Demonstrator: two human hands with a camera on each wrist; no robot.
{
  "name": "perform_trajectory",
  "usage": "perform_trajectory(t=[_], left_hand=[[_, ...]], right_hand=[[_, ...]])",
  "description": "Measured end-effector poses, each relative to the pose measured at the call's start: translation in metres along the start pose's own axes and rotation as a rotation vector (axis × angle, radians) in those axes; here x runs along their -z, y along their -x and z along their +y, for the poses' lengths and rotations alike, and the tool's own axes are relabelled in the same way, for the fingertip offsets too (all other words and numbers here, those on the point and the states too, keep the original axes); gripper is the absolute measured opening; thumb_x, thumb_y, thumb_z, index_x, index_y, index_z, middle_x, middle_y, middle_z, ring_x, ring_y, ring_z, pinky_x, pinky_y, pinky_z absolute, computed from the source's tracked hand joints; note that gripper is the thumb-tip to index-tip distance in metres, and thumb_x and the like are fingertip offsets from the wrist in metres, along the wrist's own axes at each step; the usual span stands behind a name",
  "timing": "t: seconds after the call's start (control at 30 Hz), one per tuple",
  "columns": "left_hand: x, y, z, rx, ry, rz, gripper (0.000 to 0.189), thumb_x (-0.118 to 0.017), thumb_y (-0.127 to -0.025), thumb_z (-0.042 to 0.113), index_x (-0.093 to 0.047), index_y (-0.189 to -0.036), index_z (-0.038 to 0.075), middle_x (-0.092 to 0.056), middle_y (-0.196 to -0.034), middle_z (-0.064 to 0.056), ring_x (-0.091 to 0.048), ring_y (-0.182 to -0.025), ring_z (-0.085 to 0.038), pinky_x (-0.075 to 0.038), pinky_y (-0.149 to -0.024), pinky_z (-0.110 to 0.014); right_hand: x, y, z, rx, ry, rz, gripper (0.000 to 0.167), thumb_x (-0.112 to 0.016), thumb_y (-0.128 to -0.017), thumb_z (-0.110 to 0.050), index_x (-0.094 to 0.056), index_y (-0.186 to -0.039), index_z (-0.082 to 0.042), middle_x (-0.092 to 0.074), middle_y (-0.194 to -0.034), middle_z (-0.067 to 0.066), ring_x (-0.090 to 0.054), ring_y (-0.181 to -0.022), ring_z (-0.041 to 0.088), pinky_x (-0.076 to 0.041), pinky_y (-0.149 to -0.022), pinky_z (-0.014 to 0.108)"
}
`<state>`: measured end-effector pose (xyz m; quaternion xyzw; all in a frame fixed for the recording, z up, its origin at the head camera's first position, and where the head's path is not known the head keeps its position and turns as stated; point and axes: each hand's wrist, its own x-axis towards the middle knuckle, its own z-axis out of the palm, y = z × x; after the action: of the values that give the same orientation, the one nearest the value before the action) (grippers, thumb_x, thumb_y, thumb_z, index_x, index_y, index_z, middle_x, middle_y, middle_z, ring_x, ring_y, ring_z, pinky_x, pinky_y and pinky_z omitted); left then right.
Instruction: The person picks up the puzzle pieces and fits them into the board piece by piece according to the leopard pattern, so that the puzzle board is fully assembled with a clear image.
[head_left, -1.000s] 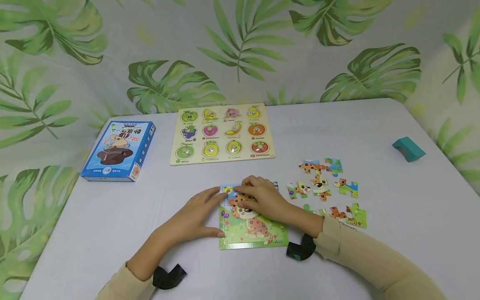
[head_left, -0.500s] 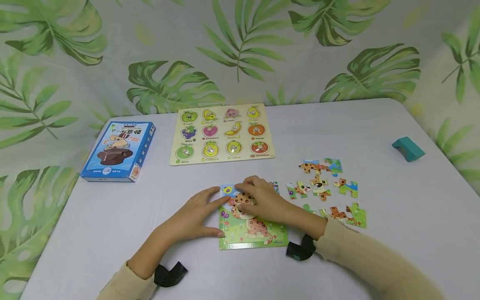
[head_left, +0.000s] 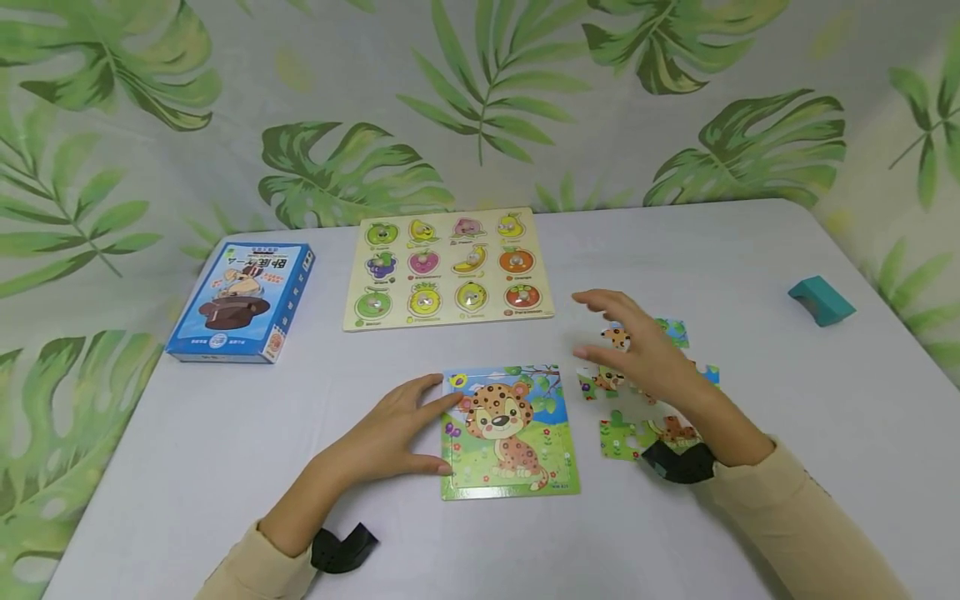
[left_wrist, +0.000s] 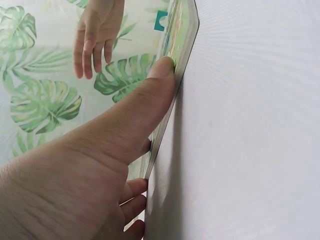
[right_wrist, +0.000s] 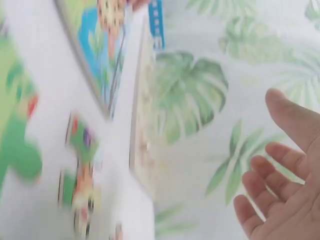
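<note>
The left hand (head_left: 382, 433), spread and merely touching the left side of the leopard board (head_left: 510, 433) on the desk (head_left: 480, 554), should steady it lightly, while the empty, loosely open right hand (head_left: 652, 358) above the pieces (head_left: 617, 443) should pinch one edgewise.

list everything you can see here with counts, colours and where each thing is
leopard puzzle board: 1, green and blue, near the table's middle
loose puzzle pieces: several, partly hidden so no sure count, multicoloured, right of that board
fruit board: 1, pale with twelve colourful fruits, behind the leopard puzzle board
box: 1, blue, left side
block: 1, teal, far right
table: 1, white, under everything
leaf-print cloth: at least 1, pale with green leaves, behind the table
wrist devices: 2, black, one at each wrist
sleeves: 2, beige, on both arms
left hand: 1, bare, touching the leopard puzzle board's left edge
right hand: 1, bare, above the loose puzzle pieces
</note>
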<state>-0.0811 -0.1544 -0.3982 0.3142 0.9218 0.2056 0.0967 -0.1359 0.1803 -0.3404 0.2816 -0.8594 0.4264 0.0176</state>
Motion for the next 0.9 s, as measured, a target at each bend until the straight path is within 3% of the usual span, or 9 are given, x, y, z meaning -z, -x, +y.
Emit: perform_trajectory(t=[0.1, 0.2, 0.43, 0.7, 0.9], left_hand=[[0.000, 0.000, 0.000, 0.003, 0.003, 0.000, 0.088, -0.063, -0.068, 0.062, -0.032, -0.141, 0.023, -0.019, -0.145, -0.013, -0.019, -0.130, -0.030, -0.019, -0.104, -0.044], [0.000, 0.000, 0.000, 0.003, 0.006, 0.003, 0.089, -0.063, -0.068, 0.063, -0.032, -0.141, 0.023, -0.019, -0.145, -0.013, -0.020, -0.130, -0.030, -0.020, -0.103, -0.044], [0.000, 0.000, -0.001, 0.010, 0.008, 0.000, 0.089, -0.062, -0.068, 0.064, -0.031, -0.141, 0.024, -0.019, -0.145, -0.012, -0.019, -0.130, -0.029, -0.019, -0.104, -0.044], [-0.001, 0.000, -0.001, 0.017, 0.015, 0.002, 0.089, -0.062, -0.067, 0.064, -0.032, -0.141, 0.025, -0.019, -0.145, -0.012, -0.019, -0.130, -0.029, -0.019, -0.104, -0.044], [-0.001, 0.000, -0.001, 0.017, 0.026, 0.005, 0.088, -0.064, -0.067, 0.062, -0.033, -0.141, 0.024, -0.019, -0.145, -0.012, -0.019, -0.130, -0.030, -0.019, -0.103, -0.044]], right_hand=[[0.017, 0.005, 0.017, -0.013, 0.016, 0.055, 0.062, -0.067, -0.079, -0.006, -0.039, -0.135, -0.009, -0.039, -0.133, 0.011, -0.038, -0.115, 0.032, -0.033, -0.088, 0.052], [0.027, 0.011, 0.035, -0.077, 0.021, 0.084, 0.062, -0.066, -0.080, -0.007, -0.038, -0.135, -0.009, -0.040, -0.133, 0.011, -0.038, -0.116, 0.030, -0.032, -0.090, 0.049], [0.032, 0.022, 0.071, -0.245, -0.049, 0.079, 0.058, -0.061, -0.086, -0.020, -0.035, -0.136, -0.006, -0.037, -0.135, 0.013, -0.033, -0.120, 0.031, -0.029, -0.093, 0.052], [0.030, 0.028, 0.090, -0.327, -0.034, 0.063, 0.058, -0.060, -0.086, -0.024, -0.036, -0.136, -0.006, -0.041, -0.131, 0.017, -0.040, -0.111, 0.035, -0.036, -0.084, 0.049], [0.029, 0.031, 0.095, -0.388, 0.007, 0.020, 0.058, -0.061, -0.085, -0.032, -0.040, -0.134, -0.009, -0.044, -0.129, 0.015, -0.038, -0.116, 0.032, -0.031, -0.092, 0.052]])
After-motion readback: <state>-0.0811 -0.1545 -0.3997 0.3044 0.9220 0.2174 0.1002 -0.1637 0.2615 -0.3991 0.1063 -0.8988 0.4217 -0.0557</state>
